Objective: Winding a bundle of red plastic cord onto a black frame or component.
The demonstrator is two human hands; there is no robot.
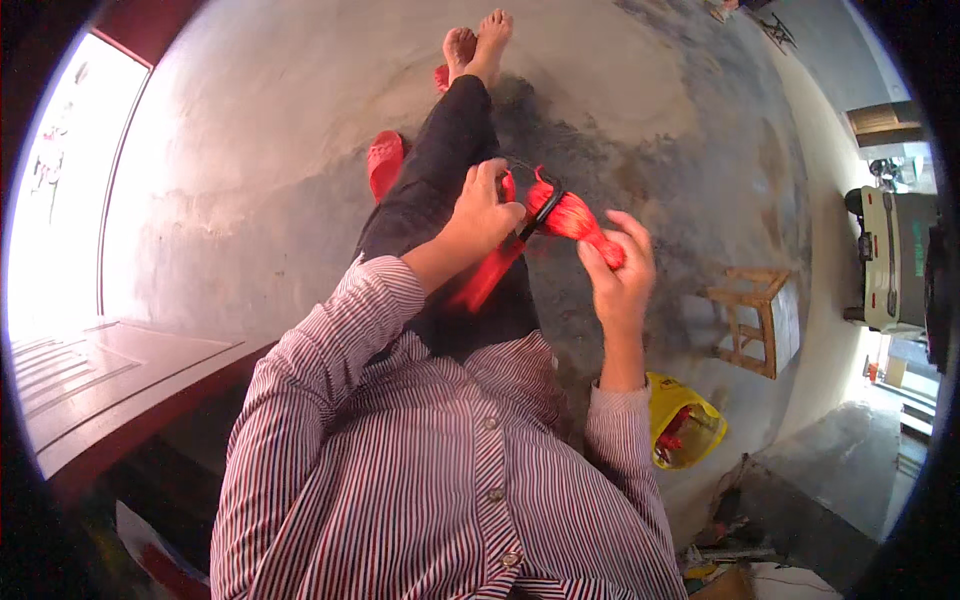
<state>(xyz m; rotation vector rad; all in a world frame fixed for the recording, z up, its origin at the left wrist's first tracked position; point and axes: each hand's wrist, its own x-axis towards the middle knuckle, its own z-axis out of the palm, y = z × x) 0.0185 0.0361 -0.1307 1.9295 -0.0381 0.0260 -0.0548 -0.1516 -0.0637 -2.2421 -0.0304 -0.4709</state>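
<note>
A glossy red-orange bundle of strands (pixel 570 217) lies above my lap, narrowing to a rounded knob at its right end. My right hand (pixel 622 262) pinches that knob between thumb and fingers. Around the bundle's left part sits a black loop or handle (pixel 544 207); its kind is unclear. My left hand (pixel 485 212) is closed beside the bundle's left end, with a small red piece (pixel 508 186) showing at its fingertips. What it grips is mostly hidden. Below it, a red strip (pixel 488 276) smeared by motion slants down over my dark trousers (pixel 425 180).
My legs stretch out over the grey floor (pixel 270 180), bare feet (pixel 478 50) crossed at the far end. A red slipper (pixel 385 165) lies left of them. At right are a wooden stool (pixel 752 325) and a yellow bag (pixel 680 410) with red stuff inside. A vehicle (pixel 895 260) stands farther right.
</note>
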